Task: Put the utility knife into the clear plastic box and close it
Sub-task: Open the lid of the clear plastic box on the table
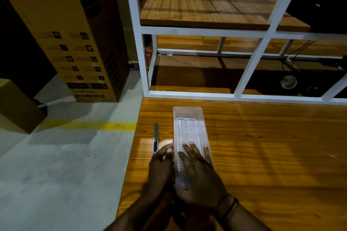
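A long clear plastic box [188, 118] with a ribbed white insert lies lengthwise on the wooden table [262, 146], near its left edge. My right hand [199, 174] rests flat on top of the box's near half, fingers spread. My left hand [161, 167] grips the box's left side, fingertips on its rim. The utility knife [155, 137], grey with a black slider, lies on the table just left of the box, parallel to it, its blade end pointing away from me. Its near end is hidden behind my left hand.
A white metal shelf frame [187, 30] with wooden boards stands at the table's far edge. Left of the table, tall cardboard boxes [75, 43] stand on a grey floor with a yellow line. The table's left edge runs close to the knife.
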Demonstrator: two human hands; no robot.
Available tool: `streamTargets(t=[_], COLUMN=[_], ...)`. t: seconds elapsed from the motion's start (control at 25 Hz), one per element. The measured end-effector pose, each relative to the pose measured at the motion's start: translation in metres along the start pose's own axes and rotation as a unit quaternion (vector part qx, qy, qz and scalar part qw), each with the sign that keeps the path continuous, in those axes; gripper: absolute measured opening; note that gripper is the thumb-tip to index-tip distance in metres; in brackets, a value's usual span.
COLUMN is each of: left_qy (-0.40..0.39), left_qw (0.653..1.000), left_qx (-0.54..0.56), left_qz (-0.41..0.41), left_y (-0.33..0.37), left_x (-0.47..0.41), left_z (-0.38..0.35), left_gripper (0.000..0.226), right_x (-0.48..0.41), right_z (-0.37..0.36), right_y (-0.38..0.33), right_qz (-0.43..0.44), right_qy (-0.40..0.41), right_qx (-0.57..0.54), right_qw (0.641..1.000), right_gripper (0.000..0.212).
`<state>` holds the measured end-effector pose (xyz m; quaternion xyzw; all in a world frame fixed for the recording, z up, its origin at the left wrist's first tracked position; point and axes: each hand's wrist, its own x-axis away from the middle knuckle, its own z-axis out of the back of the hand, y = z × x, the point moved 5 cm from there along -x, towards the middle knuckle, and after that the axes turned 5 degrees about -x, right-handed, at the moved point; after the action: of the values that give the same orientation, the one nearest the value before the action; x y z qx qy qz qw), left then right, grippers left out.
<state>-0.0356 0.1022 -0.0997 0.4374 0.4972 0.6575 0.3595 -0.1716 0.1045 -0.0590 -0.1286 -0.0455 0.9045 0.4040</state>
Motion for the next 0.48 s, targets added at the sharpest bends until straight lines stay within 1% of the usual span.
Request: streamTargets(t=[0.08,0.24,0.32,0.48], left_qy=[0.0,-0.008,-0.009,-0.017], left_qw=[1.0,1.0,1.0,0.999], left_qx=[-0.015,0.012,0.01,-0.035], left_qz=[-0.003,-0.003,-0.003,-0.008], left_y=[0.01,0.016,0.015,0.008], left_x=[0.001,0.003,0.003,-0.002], left_z=[0.0,0.002,0.001,0.004], left_gripper=[0.026,0.025,0.025,0.021], right_x=[-0.006,-0.007,-0.007,-0.006], right_z=[-0.004,-0.003,0.006,0.025], right_y=[0.004,0.008,0.01,0.005], right_qz=[0.004,-0.004,-0.023,-0.072], right_qy=[0.005,0.015,0.043,0.082], right_qx=[-0.009,-0.048,-0.107,-0.247], right_qw=[1.0,0.999,0.993,0.963], right_gripper=[0.088,0.092,0.091,0.081])
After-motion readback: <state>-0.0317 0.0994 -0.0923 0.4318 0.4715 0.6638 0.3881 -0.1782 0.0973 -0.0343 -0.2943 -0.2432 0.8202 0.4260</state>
